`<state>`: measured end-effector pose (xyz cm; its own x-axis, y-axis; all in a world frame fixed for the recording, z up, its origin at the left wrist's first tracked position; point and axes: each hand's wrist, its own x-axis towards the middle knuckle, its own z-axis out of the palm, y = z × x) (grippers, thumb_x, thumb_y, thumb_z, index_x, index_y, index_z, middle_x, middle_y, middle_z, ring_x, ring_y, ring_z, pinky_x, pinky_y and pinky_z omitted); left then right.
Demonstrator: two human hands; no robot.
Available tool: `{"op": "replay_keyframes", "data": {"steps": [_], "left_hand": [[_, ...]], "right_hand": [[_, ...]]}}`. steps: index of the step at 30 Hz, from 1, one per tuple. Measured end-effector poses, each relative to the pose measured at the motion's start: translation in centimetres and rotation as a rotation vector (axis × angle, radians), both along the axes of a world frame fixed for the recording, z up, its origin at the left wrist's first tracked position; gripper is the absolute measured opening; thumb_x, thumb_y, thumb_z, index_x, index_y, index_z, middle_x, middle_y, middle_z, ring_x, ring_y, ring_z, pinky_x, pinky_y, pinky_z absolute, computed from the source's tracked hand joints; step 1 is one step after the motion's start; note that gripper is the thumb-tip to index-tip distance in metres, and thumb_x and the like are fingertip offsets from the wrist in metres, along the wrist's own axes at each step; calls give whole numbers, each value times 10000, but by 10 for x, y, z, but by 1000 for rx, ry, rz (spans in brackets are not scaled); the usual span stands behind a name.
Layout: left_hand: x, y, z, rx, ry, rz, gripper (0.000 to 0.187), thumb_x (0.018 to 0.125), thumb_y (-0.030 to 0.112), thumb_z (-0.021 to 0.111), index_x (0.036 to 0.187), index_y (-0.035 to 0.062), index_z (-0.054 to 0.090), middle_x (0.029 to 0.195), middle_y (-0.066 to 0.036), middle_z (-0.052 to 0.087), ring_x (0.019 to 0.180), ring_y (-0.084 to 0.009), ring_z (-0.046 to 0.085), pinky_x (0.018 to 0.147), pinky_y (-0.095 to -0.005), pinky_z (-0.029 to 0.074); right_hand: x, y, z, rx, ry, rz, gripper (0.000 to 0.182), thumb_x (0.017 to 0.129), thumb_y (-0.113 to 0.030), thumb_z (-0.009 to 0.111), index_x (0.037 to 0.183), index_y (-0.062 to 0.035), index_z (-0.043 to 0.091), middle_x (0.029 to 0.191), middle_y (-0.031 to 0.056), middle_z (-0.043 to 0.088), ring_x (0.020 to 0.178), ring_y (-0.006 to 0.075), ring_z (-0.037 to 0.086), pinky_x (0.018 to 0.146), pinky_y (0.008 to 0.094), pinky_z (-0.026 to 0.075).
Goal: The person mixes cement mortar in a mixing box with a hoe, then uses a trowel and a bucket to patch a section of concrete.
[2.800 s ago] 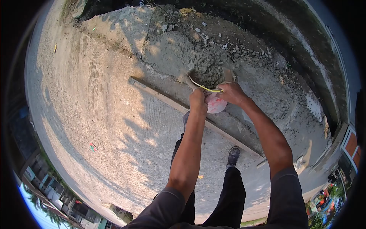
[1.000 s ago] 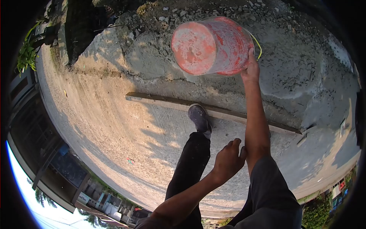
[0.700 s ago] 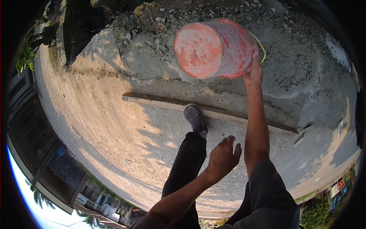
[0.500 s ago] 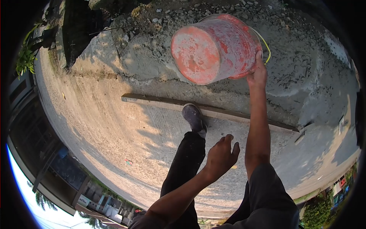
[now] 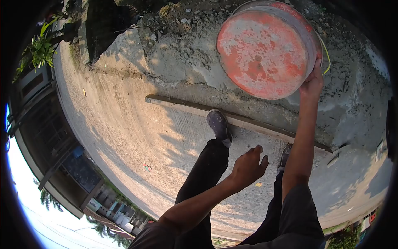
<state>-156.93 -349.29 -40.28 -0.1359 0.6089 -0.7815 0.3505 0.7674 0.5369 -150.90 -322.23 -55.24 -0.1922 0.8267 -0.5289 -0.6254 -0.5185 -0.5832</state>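
A red bucket (image 5: 263, 54), smeared with grey cement, is tipped on its side above wet concrete, its round bottom facing me. My right hand (image 5: 311, 84) holds it near the rim, beside the yellow-green handle (image 5: 326, 54). My left hand (image 5: 248, 166) hangs in front of my legs with nothing in it, thumb apart from the bent fingers. Between the concrete and the pavement lies a long wooden board (image 5: 253, 124), with my shoe (image 5: 218, 123) against its near edge.
Wet grey concrete (image 5: 182, 62) spreads beyond the board, with loose gravel at the top. Rough pavement (image 5: 124, 124) lies on the near side. My other shoe (image 5: 285, 155) is near the board. Buildings and plants stand at the left edge.
The bucket, held in my right hand, has turned so that its bottom faces me more fully. It appears larger and farther right. My second shoe has come into view.
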Motion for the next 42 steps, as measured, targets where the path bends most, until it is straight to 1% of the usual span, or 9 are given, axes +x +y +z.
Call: {"op": "replay_keyframes", "data": {"steps": [8, 12, 16, 21, 26, 30, 35, 39, 42], "left_hand": [[3, -4, 4, -61, -38, -95, 313, 915, 218, 620, 1009, -71, 542, 851, -280, 652, 774, -427, 685, 683, -464, 562], [7, -16, 7, -56, -49, -95, 323, 902, 239, 619, 989, -64, 552, 817, -265, 645, 754, -424, 683, 662, -472, 562], [13, -34, 9, 34, -56, -202, 258, 875, 224, 596, 896, -33, 611, 816, -226, 661, 746, -383, 700, 637, -452, 571], [6, -48, 13, 182, -161, -393, 204, 836, 198, 596, 752, 41, 695, 824, -176, 699, 762, -332, 718, 654, -422, 578], [-69, -25, 33, -147, -307, -486, 261, 906, 232, 555, 973, 34, 711, 963, -180, 721, 897, -320, 710, 795, -409, 564], [17, -84, 7, 320, -209, -18, 306, 899, 277, 610, 1066, 44, 716, 1121, -187, 682, 1055, -296, 667, 821, -418, 568], [39, -90, 30, 416, -229, 67, 334, 911, 307, 615, 1086, 35, 697, 1164, -196, 656, 1093, -275, 640, 861, -408, 547], [43, -82, 37, 424, -268, 105, 339, 913, 311, 614, 1089, 32, 693, 1164, -199, 655, 1092, -277, 640, 862, -410, 546], [46, -77, 38, 432, -294, 127, 344, 914, 314, 612, 1091, 30, 689, 1164, -200, 654, 1092, -278, 640, 863, -411, 545]], "right_hand": [[60, -3, -105, -144, -233, -57, 405, 1061, -306, 427, 1380, -63, 486, 1386, 98, 543, 1235, 243, 553, 1010, 417, 487], [34, -12, -38, -220, -369, -84, 390, 1055, -275, 440, 1383, -67, 477, 1388, 112, 535, 1243, 256, 540, 1013, 428, 492], [24, -25, -54, -36, -23, 159, 461, 1039, -317, 471, 1383, -11, 458, 1366, 127, 544, 1183, 275, 576, 967, 414, 513], [-151, -93, -14, -170, 83, 283, 475, 1043, -324, 467, 1392, -1, 462, 1403, 124, 519, 1270, 249, 522, 1028, 420, 468], [-327, -168, 0, -260, 88, 586, 459, 1024, -348, 528, 1361, -37, 512, 1369, 89, 561, 1248, 220, 544, 1045, 397, 447], [-453, -210, 74, -222, 417, 728, 437, 1019, -367, 530, 1305, -37, 544, 1260, 68, 620, 1160, 190, 602, 976, 369, 503], [-547, -222, 177, -227, 575, 749, 541, 977, -468, 576, 1185, 31, 607, 1121, 121, 682, 992, 218, 651, 836, 341, 519], [-594, -239, 86, -32, 520, 755, 642, 943, -519, 610, 1248, 45, 576, 1141, 119, 674, 1067, 199, 630, 908, 310, 495], [-601, -247, -100, -49, 34, 559, 414, 962, -359, 646, 1149, 8, 600, 1102, 102, 663, 1009, 189, 653, 842, 363, 537]]}}
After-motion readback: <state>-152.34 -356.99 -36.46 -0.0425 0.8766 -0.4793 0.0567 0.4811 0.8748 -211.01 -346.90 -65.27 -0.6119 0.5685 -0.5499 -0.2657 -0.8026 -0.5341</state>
